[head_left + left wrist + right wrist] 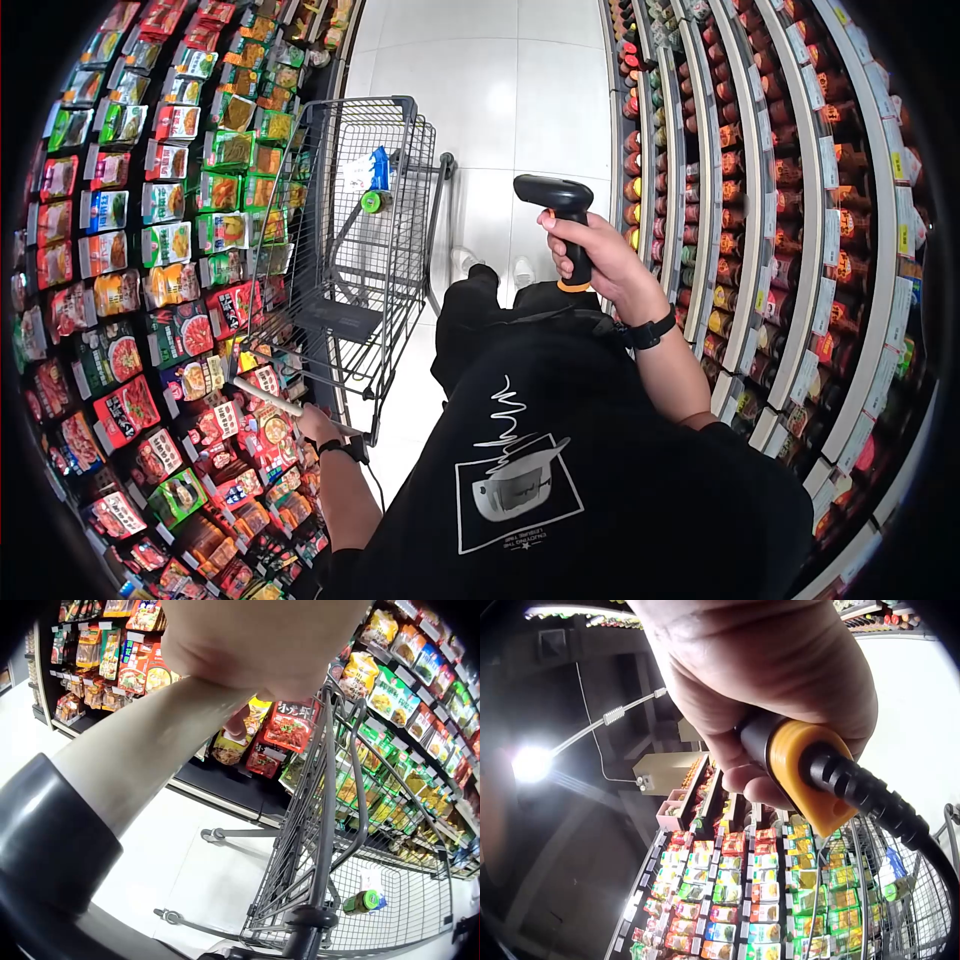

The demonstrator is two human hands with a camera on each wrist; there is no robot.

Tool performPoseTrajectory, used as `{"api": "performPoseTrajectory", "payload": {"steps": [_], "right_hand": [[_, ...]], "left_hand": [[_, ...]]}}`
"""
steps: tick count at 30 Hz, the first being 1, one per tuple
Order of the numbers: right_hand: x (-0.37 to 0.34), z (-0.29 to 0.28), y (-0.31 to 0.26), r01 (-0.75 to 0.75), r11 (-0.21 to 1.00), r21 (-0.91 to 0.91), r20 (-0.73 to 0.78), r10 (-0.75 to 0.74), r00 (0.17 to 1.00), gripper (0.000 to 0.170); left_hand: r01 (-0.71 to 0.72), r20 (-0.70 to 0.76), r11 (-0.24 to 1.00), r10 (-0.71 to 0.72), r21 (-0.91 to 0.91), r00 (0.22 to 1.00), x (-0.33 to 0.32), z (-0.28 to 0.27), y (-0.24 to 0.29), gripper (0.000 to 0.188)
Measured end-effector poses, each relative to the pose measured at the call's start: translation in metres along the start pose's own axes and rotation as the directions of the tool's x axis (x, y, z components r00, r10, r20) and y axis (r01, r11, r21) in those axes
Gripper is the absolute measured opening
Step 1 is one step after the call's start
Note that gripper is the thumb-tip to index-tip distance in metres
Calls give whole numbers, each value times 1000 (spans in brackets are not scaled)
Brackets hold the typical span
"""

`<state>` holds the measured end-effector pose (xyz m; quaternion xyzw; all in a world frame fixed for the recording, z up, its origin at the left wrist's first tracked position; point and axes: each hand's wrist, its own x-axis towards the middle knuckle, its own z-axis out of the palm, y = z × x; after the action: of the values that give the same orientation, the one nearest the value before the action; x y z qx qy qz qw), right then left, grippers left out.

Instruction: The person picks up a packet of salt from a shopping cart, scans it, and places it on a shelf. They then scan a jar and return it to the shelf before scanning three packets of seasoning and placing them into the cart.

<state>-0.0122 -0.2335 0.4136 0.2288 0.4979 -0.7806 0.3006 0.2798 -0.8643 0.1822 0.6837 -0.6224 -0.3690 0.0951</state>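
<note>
My right hand grips the handle of a black barcode scanner, held up in front of the body with its head toward the left. In the right wrist view, the scanner's orange base ring and coiled cable stick out below the curled fingers. My left hand is wrapped around the pale handle bar of a wire shopping cart. Inside the cart lie a jar with a green lid and a blue-and-white package, side by side.
Shelves of colourful food packets rise close along the left, beside the cart. Shelves of jars with price-label rails line the right. Between them runs a white tiled floor, with the person's shoes on it.
</note>
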Motion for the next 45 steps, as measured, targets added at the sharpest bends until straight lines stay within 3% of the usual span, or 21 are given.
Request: {"api": "performPoseTrajectory", "payload": {"steps": [15,24,26,28,29,30,32,33,36,39,42,45], "right_hand": [[-3,19,-24,23,1000,4,2,-23,1000,23],[22,22,-39,13,1000,24,-42,-12,999,22],[34,21,-44,-4,1000,22,-55,5,998,22],[48,31,-60,-24,1000,-17,-83,23,996,22],[52,36,-69,-35,999,-30,-109,31,994,22],[58,44,-79,-43,998,-49,-133,36,990,23],[79,45,-94,-45,997,-66,-102,38,994,24],[90,47,-103,-58,995,-86,-99,50,994,24],[125,62,-132,-97,985,-140,-76,87,993,23],[162,83,-163,-128,964,-234,-53,119,992,23],[193,100,-195,-130,954,-272,-18,130,991,22],[219,119,-221,-116,946,-302,-20,115,993,22]], "left_hand": [[50,-34,998,-51,-49,998,2,3,24,37],[83,24,995,-85,62,996,17,-2,25,45],[58,-54,998,-58,4,997,-4,2,38,41],[91,-64,991,-85,101,994,-7,-1,52,40],[67,-44,988,-61,142,997,25,-3,25,42],[32,-77,986,-19,164,997,8,-1,35,44],[99,-128,976,-75,194,989,24,3,20,46],[81,-114,933,-43,350,993,34,0,12,47],[120,-139,907,-69,404,988,11,1,33,53],[103,-186,843,-3,527,983,4,4,42,54],[155,-237,837,-31,525,971,4,8,43,57],[245,-231,894,-165,376,959,12,13,44,52]]}}
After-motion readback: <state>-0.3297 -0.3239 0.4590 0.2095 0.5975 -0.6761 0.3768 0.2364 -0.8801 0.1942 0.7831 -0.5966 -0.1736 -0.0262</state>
